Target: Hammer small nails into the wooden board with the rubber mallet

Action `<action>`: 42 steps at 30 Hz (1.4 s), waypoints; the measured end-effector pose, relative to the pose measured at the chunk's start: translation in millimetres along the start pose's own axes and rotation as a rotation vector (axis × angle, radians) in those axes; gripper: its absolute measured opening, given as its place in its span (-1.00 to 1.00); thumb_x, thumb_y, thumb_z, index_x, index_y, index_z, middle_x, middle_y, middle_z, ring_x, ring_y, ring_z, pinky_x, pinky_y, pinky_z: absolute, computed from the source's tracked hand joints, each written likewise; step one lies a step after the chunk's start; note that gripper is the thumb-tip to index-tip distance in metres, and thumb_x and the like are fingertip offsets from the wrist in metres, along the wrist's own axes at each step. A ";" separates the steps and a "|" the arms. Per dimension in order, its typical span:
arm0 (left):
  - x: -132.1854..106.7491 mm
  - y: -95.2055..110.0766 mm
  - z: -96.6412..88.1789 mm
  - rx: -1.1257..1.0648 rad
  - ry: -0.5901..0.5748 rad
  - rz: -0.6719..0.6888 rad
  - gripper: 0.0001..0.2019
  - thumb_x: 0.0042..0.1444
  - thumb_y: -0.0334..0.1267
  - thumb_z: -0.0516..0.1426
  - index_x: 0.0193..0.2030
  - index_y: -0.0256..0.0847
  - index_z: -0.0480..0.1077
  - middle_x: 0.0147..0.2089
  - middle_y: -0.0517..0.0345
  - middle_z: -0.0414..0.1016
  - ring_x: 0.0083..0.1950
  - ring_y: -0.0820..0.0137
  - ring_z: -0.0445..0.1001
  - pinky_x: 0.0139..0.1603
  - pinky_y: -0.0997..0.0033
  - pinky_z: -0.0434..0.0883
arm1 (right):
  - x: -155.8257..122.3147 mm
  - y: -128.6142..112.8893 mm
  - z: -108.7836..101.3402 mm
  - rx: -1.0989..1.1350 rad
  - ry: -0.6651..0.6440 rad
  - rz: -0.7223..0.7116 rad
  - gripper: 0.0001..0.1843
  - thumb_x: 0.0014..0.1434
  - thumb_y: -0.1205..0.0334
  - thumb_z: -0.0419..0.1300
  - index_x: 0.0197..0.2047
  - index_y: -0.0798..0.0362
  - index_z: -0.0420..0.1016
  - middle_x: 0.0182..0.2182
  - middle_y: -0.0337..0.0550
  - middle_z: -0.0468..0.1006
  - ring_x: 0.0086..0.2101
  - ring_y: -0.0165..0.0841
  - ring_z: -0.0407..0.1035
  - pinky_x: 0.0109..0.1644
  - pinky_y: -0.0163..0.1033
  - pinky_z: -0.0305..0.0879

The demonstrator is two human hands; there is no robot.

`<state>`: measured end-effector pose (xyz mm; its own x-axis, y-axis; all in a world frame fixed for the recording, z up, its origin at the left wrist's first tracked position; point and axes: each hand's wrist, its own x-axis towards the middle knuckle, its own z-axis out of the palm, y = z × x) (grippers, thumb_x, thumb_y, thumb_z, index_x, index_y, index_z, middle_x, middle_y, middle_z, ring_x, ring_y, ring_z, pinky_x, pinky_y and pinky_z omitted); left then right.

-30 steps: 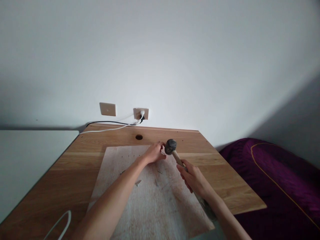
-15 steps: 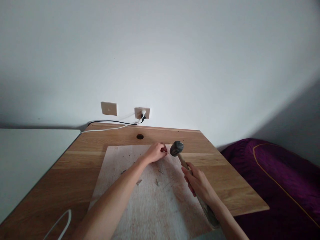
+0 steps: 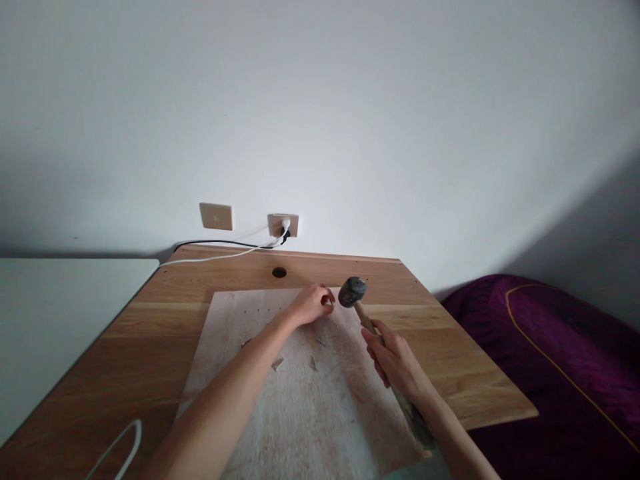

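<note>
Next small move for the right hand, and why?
Probably shift the right hand slightly, bringing the hammer head left toward the left hand's fingertips: the head is raised just right of them, and they curl together near the far edge of the board.

Too small to tell: any item in the left hand [image 3: 310, 305]. Can't see the pale board [image 3: 300, 420] beneath the left forearm [image 3: 235, 400] or mallet handle [image 3: 367, 318] inside the right hand [image 3: 393, 355], nor follow purple fabric [image 3: 550, 340] past the right edge, white loop [image 3: 138, 433] past the bottom.
</note>
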<state>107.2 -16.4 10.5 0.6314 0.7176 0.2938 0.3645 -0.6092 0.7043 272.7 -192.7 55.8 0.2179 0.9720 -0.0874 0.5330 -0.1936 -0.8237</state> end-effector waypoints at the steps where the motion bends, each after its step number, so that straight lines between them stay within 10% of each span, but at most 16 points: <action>1: -0.8 0.3 0.4 0.002 0.007 0.001 -0.89 0.04 -0.39 0.29 -0.26 -0.25 0.61 -0.25 0.08 0.59 -0.29 0.36 0.53 -0.22 0.44 0.38 | 0.0 -0.9 0.0 -0.001 0.004 0.004 -0.56 0.28 -0.17 0.02 -0.06 0.02 0.36 -0.60 -0.46 0.28 -0.75 -0.49 0.23 -0.78 -0.42 0.15; 42: -0.2 2.3 -0.6 0.152 -0.021 0.040 -0.88 0.14 -0.42 0.25 -0.24 -0.22 0.64 -0.17 0.05 0.66 -0.18 0.30 0.59 -0.12 0.42 0.41 | 5.9 9.5 6.8 -0.018 -0.018 -0.021 -0.56 0.28 -0.18 0.00 -0.09 0.03 0.34 -0.67 -0.47 0.28 -0.77 -0.46 0.21 -0.78 -0.41 0.10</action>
<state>107.6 -17.7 12.4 0.6610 0.6856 0.3048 0.4377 -0.6823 0.5856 273.5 -187.8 43.7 0.1915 0.9782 -0.0802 0.5521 -0.1749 -0.8152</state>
